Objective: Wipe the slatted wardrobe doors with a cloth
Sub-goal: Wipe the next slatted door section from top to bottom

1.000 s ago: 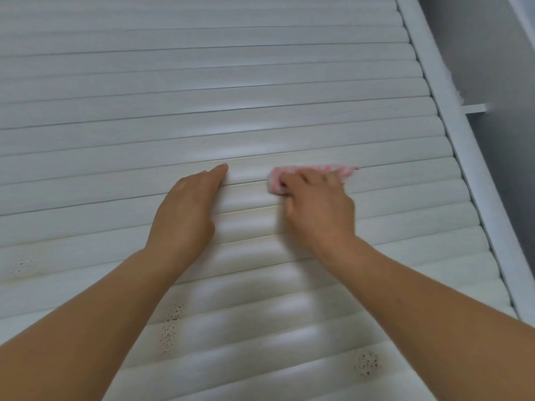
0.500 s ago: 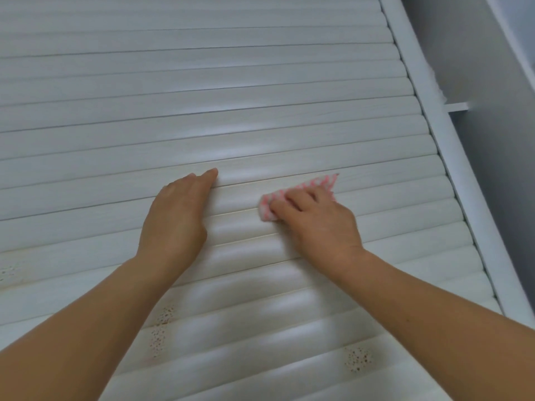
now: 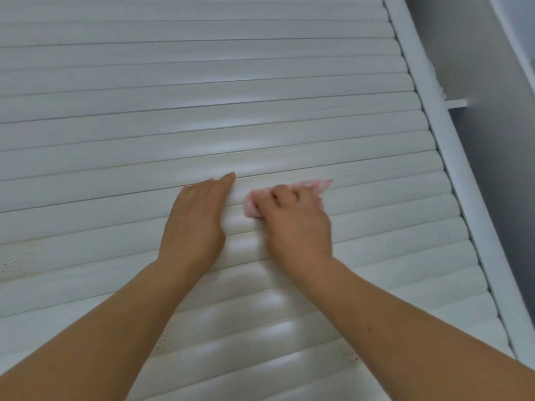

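right hand [image 3: 295, 224] slid cloth [image 3: 317, 189] left, seemingly.

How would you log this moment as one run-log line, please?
left hand: flat on slatted door | right hand: pressing pink cloth on slat | phase: wiping

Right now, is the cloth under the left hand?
No, the pink cloth is held by the right hand; the left hand rests flat on the bare slats.
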A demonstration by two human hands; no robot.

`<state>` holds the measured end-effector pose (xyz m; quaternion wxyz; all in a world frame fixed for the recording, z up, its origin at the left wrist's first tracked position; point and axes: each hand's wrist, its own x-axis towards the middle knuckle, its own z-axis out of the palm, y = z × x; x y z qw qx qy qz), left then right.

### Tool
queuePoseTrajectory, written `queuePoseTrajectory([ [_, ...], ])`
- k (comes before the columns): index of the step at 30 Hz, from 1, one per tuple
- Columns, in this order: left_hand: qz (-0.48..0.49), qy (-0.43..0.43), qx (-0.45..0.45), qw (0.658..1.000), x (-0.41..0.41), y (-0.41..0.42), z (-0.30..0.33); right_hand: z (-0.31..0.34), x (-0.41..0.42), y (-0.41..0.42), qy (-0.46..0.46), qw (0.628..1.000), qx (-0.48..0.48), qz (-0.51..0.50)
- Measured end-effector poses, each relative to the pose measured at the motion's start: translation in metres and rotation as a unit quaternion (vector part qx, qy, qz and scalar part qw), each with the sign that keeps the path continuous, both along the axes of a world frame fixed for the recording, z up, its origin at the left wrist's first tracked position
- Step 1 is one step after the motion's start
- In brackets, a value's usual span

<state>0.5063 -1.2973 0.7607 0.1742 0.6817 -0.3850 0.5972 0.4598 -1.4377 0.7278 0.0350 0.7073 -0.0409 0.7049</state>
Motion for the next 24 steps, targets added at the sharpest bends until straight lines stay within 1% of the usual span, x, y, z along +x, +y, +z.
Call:
queuePoseTrajectory([
  [2, -0.017, 0.016, -0.013, 1.0, -0.002, 0.001, 0.0, -0.001, 0.002, 0.012, 0.018, 0.999, -0.031, -0.003],
  [4, -0.022, 0.04, -0.019, 0.999, -0.002, 0.003, 0.0, -0.003, 0.003, 0.002, 0.026, 0.998, -0.059, -0.027],
  [5, -0.021, 0.054, -0.018, 0.998, -0.003, 0.004, 0.001, -0.004, 0.002, -0.01, 0.019, 0.998, -0.057, -0.027],
  [7, -0.015, 0.082, -0.013, 0.996, -0.004, 0.008, 0.001, -0.007, -0.004, -0.036, -0.014, 0.999, -0.022, -0.021],
  [9, -0.017, 0.103, 0.0, 0.995, -0.005, 0.016, -0.001, -0.009, -0.012, -0.05, -0.013, 0.999, 0.043, -0.023],
  [11, -0.017, 0.106, 0.018, 0.994, -0.005, 0.022, -0.002, -0.008, -0.012, -0.044, -0.019, 0.995, 0.1, -0.006],
  [12, -0.017, 0.105, 0.026, 0.994, -0.005, 0.024, -0.001, -0.006, -0.009, -0.035, -0.029, 0.993, 0.114, 0.003],
  [13, -0.019, 0.104, 0.027, 0.994, -0.005, 0.024, -0.001, -0.006, -0.005, -0.023, -0.037, 0.994, 0.106, -0.001],
  [15, -0.026, 0.095, 0.021, 0.995, -0.004, 0.023, 0.0, -0.011, 0.004, 0.003, -0.039, 0.998, 0.038, -0.022],
  [18, -0.041, 0.074, 0.011, 0.996, -0.002, 0.017, -0.002, -0.024, 0.017, 0.033, -0.005, 0.998, -0.061, -0.001],
  [20, -0.031, 0.061, 0.009, 0.998, 0.0, 0.014, -0.007, -0.033, 0.022, 0.034, 0.016, 0.994, -0.102, 0.033],
  [21, -0.031, 0.047, 0.008, 0.998, -0.001, 0.01, -0.01, -0.037, 0.021, 0.027, 0.021, 0.992, -0.117, 0.034],
  [24, -0.02, -0.012, 0.024, 0.999, 0.0, 0.005, -0.018, -0.043, 0.012, -0.002, 0.032, 0.992, -0.123, -0.006],
])
